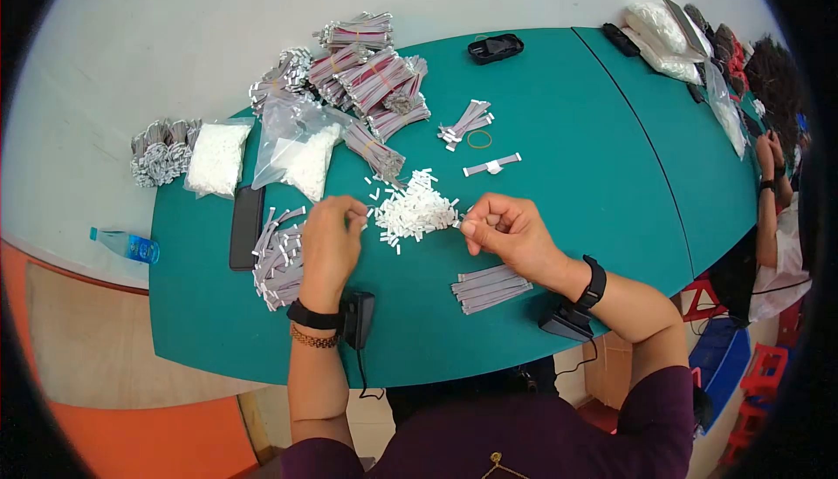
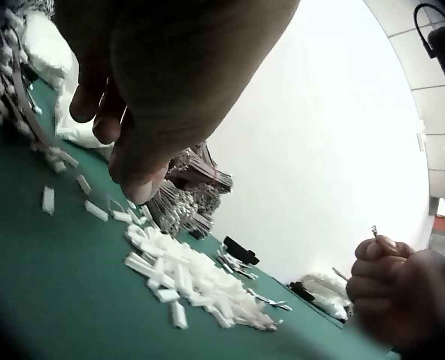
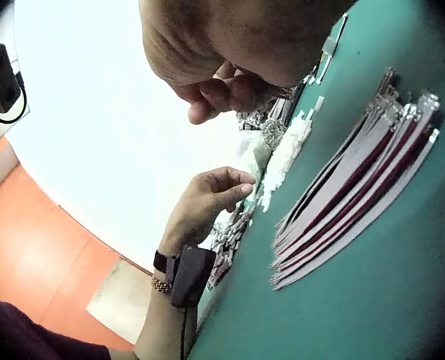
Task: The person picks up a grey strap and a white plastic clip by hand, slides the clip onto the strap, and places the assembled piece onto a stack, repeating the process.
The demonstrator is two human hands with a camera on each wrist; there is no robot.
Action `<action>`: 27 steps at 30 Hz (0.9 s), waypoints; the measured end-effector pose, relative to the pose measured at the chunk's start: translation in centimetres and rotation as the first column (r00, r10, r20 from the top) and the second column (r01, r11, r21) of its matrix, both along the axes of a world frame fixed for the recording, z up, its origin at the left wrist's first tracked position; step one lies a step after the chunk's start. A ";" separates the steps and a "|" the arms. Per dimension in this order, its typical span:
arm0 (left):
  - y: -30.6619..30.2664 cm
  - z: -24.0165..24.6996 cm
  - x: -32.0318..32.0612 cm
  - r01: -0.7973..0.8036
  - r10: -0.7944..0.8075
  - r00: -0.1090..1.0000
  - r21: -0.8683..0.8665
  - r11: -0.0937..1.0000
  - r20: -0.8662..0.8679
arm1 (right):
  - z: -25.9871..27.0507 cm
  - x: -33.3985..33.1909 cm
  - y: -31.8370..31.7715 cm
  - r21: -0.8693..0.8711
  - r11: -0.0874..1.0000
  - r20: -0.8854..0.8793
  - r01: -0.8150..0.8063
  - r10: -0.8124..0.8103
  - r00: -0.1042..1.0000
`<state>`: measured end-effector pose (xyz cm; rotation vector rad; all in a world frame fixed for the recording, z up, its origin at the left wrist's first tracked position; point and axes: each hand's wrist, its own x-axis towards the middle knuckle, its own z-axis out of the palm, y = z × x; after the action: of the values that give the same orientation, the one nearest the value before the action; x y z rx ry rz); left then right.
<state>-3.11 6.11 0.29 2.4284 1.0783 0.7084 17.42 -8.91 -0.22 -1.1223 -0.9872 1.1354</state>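
Observation:
A heap of small white pieces [image 1: 415, 208] lies on the green table between the hands. The left hand [image 1: 332, 239] is just left of the heap, its fingers bent downward and the thumb near the index finger; no held piece shows. In the left wrist view its fingertips are above loose white pieces [image 2: 96, 211]. To the right of the heap, the right hand [image 1: 515, 236] pinches a small silvery piece [image 2: 374, 231] between thumb and index finger; most of it is hidden. Flat grey strips [image 1: 491, 289] lie side by side below the right hand.
White-tipped strips [image 1: 279, 261] and a black phone-like slab [image 1: 247, 228] lie at left. Behind are bags of white pieces [image 1: 218, 158], bundled strips [image 1: 375, 78], a rubber band [image 1: 479, 139], one strip with a white piece [image 1: 492, 166] and a black case [image 1: 496, 48]. Another person's arm [image 1: 767, 208] is far right.

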 end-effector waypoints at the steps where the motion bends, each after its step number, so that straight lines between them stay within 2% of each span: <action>1: -0.1 -0.1 0.1 0.017 -0.017 1.000 -0.043 0.999 0.001 | 0.1 0.0 0.0 0.002 1.000 0.010 0.001 -0.001 1.000; 4: -0.8 -0.2 0.7 0.098 -0.102 0.992 -0.049 0.994 -0.078 | 0.6 -0.1 -0.1 -0.002 1.000 -0.010 -0.007 0.007 1.000; 8: -1.8 -0.1 1.5 0.104 -0.106 0.993 -0.043 0.994 -0.048 | 0.1 -0.2 0.0 0.014 1.000 -0.015 -0.009 0.009 1.000; 16: -2.3 0.3 1.8 0.104 -0.103 0.990 0.002 0.995 -0.095 | 0.1 -0.1 0.0 -0.015 1.000 -0.007 -0.019 0.018 1.000; 27: -1.9 -0.5 1.8 0.103 -0.103 0.995 -0.008 0.995 0.012 | 0.1 -0.3 0.0 0.013 1.000 -0.003 -0.002 0.002 1.000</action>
<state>-1.33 4.21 -0.21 2.4497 0.9418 0.6811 17.16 -8.90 -0.12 -1.1090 -0.9926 1.1301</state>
